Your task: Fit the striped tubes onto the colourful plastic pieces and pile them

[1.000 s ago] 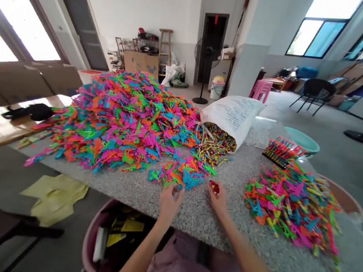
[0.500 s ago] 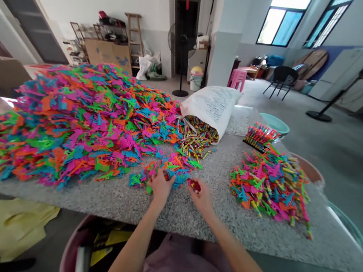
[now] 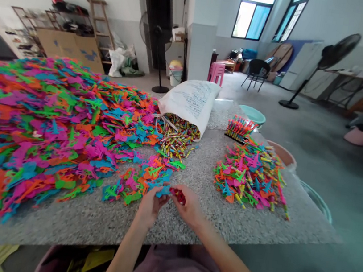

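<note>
My left hand [image 3: 148, 208] is closed on a flat blue plastic piece [image 3: 163, 191] above the near part of the table. Touching or almost touching it, my right hand [image 3: 193, 209] is curled around a small bunch of red pieces [image 3: 178, 195], whose exact kind I cannot make out. Just left of my hands lies a small cluster of bright plastic pieces [image 3: 130, 183]. A huge heap of similar pieces [image 3: 61, 128] fills the table's left side. Short patterned sticks [image 3: 177, 140] spill from a white woven sack [image 3: 190, 96] beyond my hands.
To the right is a pile of sticks with coloured plastic shapes [image 3: 252, 175], with a black rack of upright sticks [image 3: 238, 128] behind it. Basins [image 3: 252, 114] stand past the table's right edge. A floor fan [image 3: 159, 52] and a black chair [image 3: 257, 70] are farther back.
My left hand has come away from the small cluster with a blue piece and moved to my right hand. The view has turned to the right.
</note>
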`<state>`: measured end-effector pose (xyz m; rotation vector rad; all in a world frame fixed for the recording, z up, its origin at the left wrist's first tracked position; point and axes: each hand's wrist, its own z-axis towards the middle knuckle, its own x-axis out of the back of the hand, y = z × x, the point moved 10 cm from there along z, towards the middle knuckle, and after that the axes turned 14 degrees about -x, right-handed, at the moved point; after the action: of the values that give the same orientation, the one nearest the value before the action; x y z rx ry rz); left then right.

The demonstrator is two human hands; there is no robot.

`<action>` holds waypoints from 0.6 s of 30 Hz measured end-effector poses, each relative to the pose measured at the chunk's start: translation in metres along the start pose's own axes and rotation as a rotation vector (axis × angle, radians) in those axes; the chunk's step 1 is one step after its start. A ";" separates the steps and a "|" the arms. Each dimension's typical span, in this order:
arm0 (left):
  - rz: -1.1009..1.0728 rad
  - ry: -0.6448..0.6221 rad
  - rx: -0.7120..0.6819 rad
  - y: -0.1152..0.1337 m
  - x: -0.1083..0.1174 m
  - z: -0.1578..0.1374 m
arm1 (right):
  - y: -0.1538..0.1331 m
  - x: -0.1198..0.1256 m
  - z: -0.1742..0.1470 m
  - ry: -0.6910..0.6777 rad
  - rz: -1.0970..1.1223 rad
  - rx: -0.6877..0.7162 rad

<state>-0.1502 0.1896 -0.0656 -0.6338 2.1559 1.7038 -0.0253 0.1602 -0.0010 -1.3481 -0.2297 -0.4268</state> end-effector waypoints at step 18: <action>0.187 -0.281 -0.091 -0.031 -0.049 -0.029 | 0.037 0.061 -0.025 0.092 0.340 -0.455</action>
<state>-0.0915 0.1632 -0.0593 -0.2016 1.9992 1.8683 0.0435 0.1315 -0.0148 -1.7704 0.1857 -0.2596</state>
